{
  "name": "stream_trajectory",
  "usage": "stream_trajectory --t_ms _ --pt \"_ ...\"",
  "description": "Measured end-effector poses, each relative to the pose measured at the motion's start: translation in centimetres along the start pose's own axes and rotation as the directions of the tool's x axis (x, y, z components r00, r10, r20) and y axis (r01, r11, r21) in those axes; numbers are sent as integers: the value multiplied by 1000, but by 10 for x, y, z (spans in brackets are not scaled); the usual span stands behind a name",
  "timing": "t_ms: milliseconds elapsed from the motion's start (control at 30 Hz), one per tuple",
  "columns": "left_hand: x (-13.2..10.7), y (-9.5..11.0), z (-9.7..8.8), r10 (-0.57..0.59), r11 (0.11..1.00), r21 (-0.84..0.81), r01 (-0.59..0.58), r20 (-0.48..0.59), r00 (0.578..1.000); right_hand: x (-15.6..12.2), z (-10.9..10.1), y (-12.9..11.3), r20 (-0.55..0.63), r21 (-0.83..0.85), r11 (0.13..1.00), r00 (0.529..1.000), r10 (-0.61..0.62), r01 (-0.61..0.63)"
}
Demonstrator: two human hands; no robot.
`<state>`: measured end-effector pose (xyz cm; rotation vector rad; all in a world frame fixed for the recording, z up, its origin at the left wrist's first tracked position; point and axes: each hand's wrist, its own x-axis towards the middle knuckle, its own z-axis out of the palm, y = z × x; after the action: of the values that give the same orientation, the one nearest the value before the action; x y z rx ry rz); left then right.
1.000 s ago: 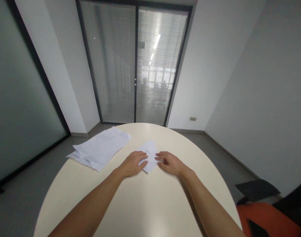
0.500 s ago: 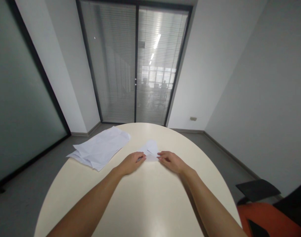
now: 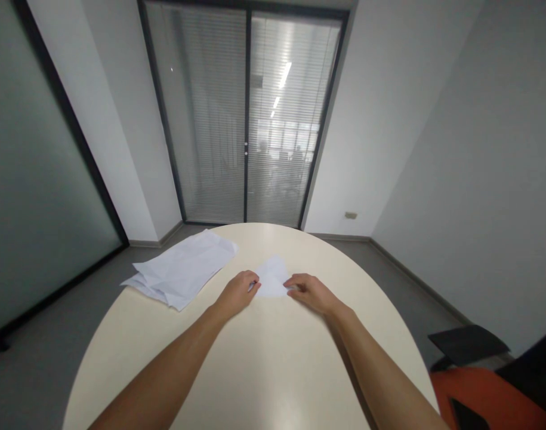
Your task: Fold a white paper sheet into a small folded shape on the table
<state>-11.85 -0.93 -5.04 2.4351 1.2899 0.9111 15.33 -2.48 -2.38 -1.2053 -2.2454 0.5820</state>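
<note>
A small folded piece of white paper (image 3: 273, 279) lies between my hands, towards the far side of the round table. My left hand (image 3: 239, 292) pinches its left edge, thumb and fingers closed together. At the right edge of the paper, my right hand (image 3: 309, 292) has its thumb and fingers closed on it in the same way. The fingertips partly hide both edges. The paper narrows to a point at its far end.
Several loose, creased white sheets (image 3: 183, 269) lie at the table's far left, overhanging the edge. The cream round table (image 3: 259, 370) fills the foreground. An orange and black chair (image 3: 487, 388) stands close at the right. Glass doors with blinds (image 3: 246, 119) are beyond.
The folded paper shows a plain face now, where a diagonal flap edge showed before. My left hand has shifted slightly left; my right hand has barely moved.
</note>
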Motion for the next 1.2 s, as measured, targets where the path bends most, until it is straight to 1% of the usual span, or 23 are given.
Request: stream_trajectory --t_ms 100,200,300,400,500,633,800,867,933,1000,1067,1200 --pt "-1 -1 2 -7 999 34 8 -8 1000 1 0 -3 8 -2 1000 1000 -20 20" --pt "-3 -1 3 -22 997 74 23 -4 1000 2 3 -2 20 -11 997 997 -75 76" --pt "-4 2 2 -44 993 108 44 5 999 2 5 -2 1 -45 994 995 -100 100" --pt "-4 6 1 -61 989 136 60 8 998 2 4 -8 25 -94 990 994 -107 109" --pt "-3 12 1 -31 984 179 27 21 999 3 3 -16 76 -147 981 990 -118 129" --pt "-3 21 2 2 968 251 -31 118 993 4 7 -23 112 -181 972 985 -130 149" --pt "-9 33 1 0 965 260 -29 113 994 6 15 -24 106 -154 976 984 -141 156" --pt "-11 36 2 7 964 263 -40 126 992 6 19 -23 92 -156 971 981 -170 183" --pt "-12 37 5 -1 962 269 -38 144 990 6 22 -20 104 -179 961 976 -193 209" --pt "-13 36 9 -52 958 288 7 147 988 6 24 -18 131 -201 956 973 -191 215" --pt "-12 33 12 -135 944 317 88 127 983 6 26 -15 147 -213 954 973 -180 209" --pt "-8 18 10 -275 896 372 242 38 961 4 24 -14 140 -223 954 975 -172 201"
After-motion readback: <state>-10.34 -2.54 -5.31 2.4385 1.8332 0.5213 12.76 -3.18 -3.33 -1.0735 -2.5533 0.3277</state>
